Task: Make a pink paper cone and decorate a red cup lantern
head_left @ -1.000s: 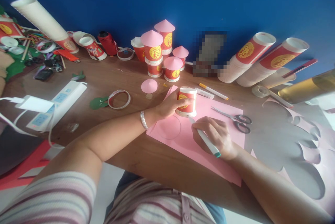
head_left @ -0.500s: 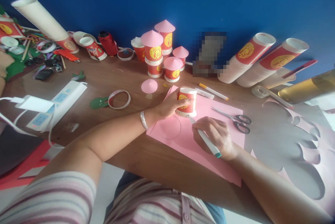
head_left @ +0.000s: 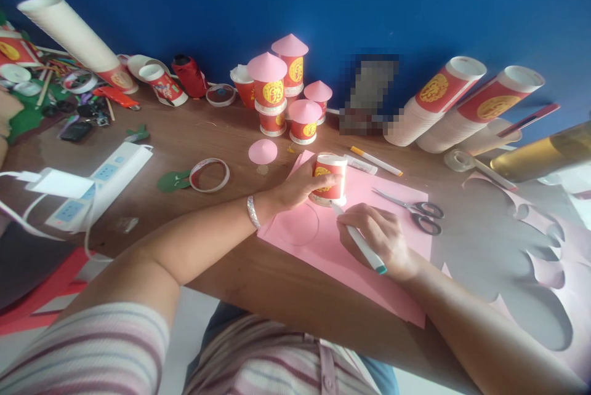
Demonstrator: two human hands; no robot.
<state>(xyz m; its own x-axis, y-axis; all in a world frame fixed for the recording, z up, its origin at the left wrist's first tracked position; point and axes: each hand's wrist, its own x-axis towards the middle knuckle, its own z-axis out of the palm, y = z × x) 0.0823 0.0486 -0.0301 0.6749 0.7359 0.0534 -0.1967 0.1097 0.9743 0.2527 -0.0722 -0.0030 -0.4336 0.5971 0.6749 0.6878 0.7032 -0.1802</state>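
A red paper cup (head_left: 329, 168) with a yellow print stands upside down on a pink sheet of paper (head_left: 351, 266). My left hand (head_left: 302, 187) is wrapped around the cup's left side, its thumb across the front. My right hand (head_left: 376, 236) is closed on a white marker with a green end (head_left: 367, 250). The marker's tip is at the front of the cup's rim; whether it touches the paper I cannot tell. A drawn circle (head_left: 299, 224) shows on the sheet, left of the marker. Scissors (head_left: 413, 210) lie on the sheet's right part.
Cups topped with pink paper cones (head_left: 270, 87) stand at the back. A yellow-and-white marker (head_left: 376, 161) lies behind the sheet. Cup stacks (head_left: 443, 99) lean at the right, near pink paper scraps (head_left: 549, 272). A white power strip (head_left: 108, 183) lies left.
My right hand and the marker have shifted slightly left along the cup's rim. My left hand and the cup have stayed in place.
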